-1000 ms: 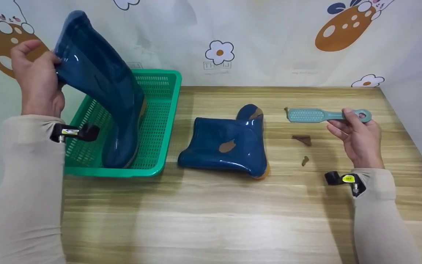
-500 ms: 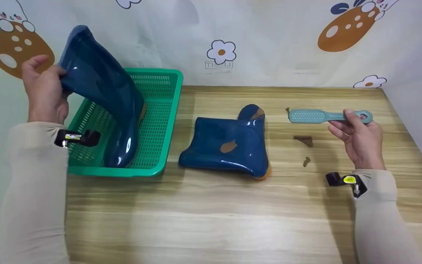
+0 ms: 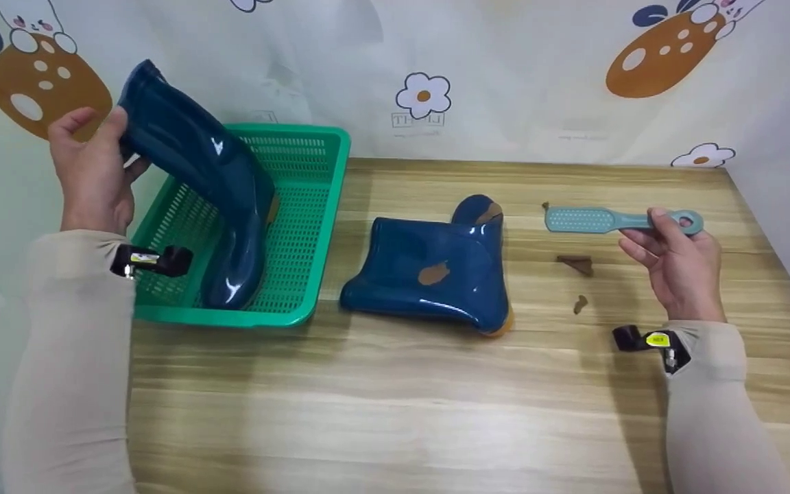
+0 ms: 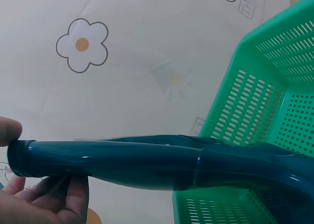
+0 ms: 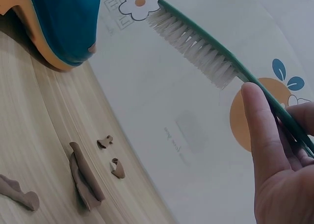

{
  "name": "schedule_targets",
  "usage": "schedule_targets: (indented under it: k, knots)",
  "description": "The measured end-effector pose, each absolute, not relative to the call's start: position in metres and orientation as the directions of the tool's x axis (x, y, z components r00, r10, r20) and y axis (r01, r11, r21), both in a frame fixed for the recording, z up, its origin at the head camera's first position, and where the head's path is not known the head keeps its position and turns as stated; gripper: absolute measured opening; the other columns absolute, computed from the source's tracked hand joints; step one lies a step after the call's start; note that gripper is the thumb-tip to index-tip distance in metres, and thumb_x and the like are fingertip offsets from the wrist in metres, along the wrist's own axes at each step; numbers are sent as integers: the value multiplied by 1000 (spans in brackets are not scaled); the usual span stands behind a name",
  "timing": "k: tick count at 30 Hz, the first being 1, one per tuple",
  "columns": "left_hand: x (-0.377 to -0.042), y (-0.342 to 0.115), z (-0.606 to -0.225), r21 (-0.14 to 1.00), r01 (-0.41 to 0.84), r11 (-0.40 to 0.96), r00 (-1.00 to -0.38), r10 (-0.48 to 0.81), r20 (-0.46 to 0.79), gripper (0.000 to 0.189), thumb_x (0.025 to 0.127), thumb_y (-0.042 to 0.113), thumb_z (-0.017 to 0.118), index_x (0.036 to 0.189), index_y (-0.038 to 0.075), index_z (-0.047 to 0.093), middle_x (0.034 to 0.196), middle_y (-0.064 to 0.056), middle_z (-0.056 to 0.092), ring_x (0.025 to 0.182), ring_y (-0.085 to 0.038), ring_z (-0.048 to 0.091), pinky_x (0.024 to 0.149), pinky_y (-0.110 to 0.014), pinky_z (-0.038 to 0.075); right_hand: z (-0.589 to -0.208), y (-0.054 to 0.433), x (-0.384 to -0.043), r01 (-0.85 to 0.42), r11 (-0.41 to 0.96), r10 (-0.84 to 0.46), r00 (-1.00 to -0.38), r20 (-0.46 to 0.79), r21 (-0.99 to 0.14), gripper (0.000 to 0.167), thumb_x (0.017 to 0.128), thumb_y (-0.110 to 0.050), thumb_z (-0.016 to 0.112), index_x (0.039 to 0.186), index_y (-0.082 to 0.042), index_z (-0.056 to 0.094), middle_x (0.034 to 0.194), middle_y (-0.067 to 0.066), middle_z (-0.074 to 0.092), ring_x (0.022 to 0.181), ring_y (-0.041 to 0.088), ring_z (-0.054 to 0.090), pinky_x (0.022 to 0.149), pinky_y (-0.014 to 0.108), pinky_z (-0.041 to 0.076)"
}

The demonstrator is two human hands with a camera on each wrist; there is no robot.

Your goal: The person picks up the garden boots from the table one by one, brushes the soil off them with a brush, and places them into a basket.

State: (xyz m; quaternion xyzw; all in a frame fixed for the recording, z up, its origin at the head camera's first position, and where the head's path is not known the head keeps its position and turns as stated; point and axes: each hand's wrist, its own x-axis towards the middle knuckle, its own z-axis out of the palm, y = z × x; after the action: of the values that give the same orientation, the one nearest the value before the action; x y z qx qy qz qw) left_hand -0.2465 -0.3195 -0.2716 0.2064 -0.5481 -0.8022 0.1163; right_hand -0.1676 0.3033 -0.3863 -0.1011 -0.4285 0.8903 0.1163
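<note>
My left hand [image 3: 97,178] grips the top of a dark blue rain boot [image 3: 196,151]. The boot leans with its toe down inside a green plastic basket [image 3: 337,178]; in the left wrist view its shaft [image 4: 132,160] is pinched flat at the opening. My right hand [image 3: 686,271] holds a teal scrub brush [image 3: 580,219] by its handle, above the table's right side. White bristles [image 5: 191,42] face down in the right wrist view. A second blue rain boot [image 3: 429,254] lies on its side mid-table, with a brown patch on its shaft and another at the toe.
Brown scraps [image 3: 577,264] lie on the wood table [image 3: 402,405] below the brush, a smaller one [image 3: 580,304] nearer the front. A patterned wall sheet [image 3: 505,62] rises behind the table and along its left side.
My left hand has lowered the held boot a little and shifted right, and the boot's opening has narrowed to a flatter shape. The right hand and brush stay nearly still.
</note>
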Motion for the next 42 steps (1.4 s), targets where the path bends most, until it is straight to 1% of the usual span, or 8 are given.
schedule_targets:
  k: [2, 6, 12, 19, 26, 30, 38, 42]
  knots:
    - [-245, -320, -270, 931, -25, -365, -884, -428, -191, 54, 94, 23, 70, 130, 31, 32, 140, 6, 42, 121, -15, 54, 102, -29, 44, -386, 303, -168, -119, -611, 291, -953, -83, -783, 14, 94, -2, 67, 97, 11, 60, 81, 19, 70, 73, 29, 74, 66, 36, 59]
    - [-243, -322, -269, 940, -21, -342, -868, -461, -187, 50, 95, 18, 69, 126, 31, 33, 133, 6, 45, 118, -12, 53, 86, -27, 46, -387, 301, -168, -118, -617, 291, -953, -86, -778, 14, 93, -3, 68, 96, 10, 61, 81, 19, 70, 73, 29, 74, 66, 36, 59]
    - [-237, -324, -273, 952, -21, -304, -845, -503, -180, 46, 95, 16, 69, 124, 28, 35, 126, 8, 40, 110, -9, 46, 79, -24, 49, -388, 300, -170, -138, -616, 289, -955, -60, -775, 13, 93, 0, 68, 93, 10, 60, 79, 20, 70, 71, 30, 74, 65, 37, 59]
    - [-230, -310, -282, 964, -45, -263, -899, -410, -154, 47, 96, 20, 68, 128, 25, 35, 125, 4, 43, 113, -11, 44, 84, -25, 51, -386, 299, -168, -125, -607, 287, -955, -70, -784, 15, 93, -2, 68, 97, 10, 60, 81, 19, 70, 72, 29, 74, 66, 37, 59]
    - [-226, -292, -290, 977, -83, -196, -949, -283, -137, 53, 96, 23, 68, 137, 19, 34, 128, 1, 43, 118, -16, 46, 82, -25, 53, -386, 298, -165, -128, -615, 283, -957, -67, -778, 13, 94, -1, 66, 95, 10, 60, 80, 20, 70, 72, 29, 74, 66, 37, 59]
    - [-225, -282, -293, 982, -91, -168, -964, -234, -130, 55, 96, 24, 67, 139, 17, 33, 128, -1, 45, 120, -18, 47, 81, -25, 55, -386, 299, -165, -122, -618, 282, -956, -74, -777, 14, 94, -2, 67, 96, 10, 59, 80, 20, 70, 72, 29, 74, 66, 37, 59]
    - [-226, -265, -298, 988, -108, -110, -980, -153, -124, 49, 99, 25, 64, 137, 17, 34, 130, -3, 47, 127, -20, 48, 85, -27, 56, -387, 300, -165, -116, -621, 277, -958, -79, -775, 15, 94, -3, 68, 97, 10, 59, 81, 20, 70, 73, 30, 74, 66, 37, 59]
    - [-225, -257, -299, 989, -102, -109, -986, -118, -114, 47, 99, 24, 64, 135, 16, 35, 130, -5, 48, 126, -22, 50, 84, -28, 56, -387, 300, -165, -124, -619, 276, -959, -67, -775, 14, 94, -2, 67, 96, 9, 59, 80, 20, 70, 73, 30, 74, 65, 36, 59]
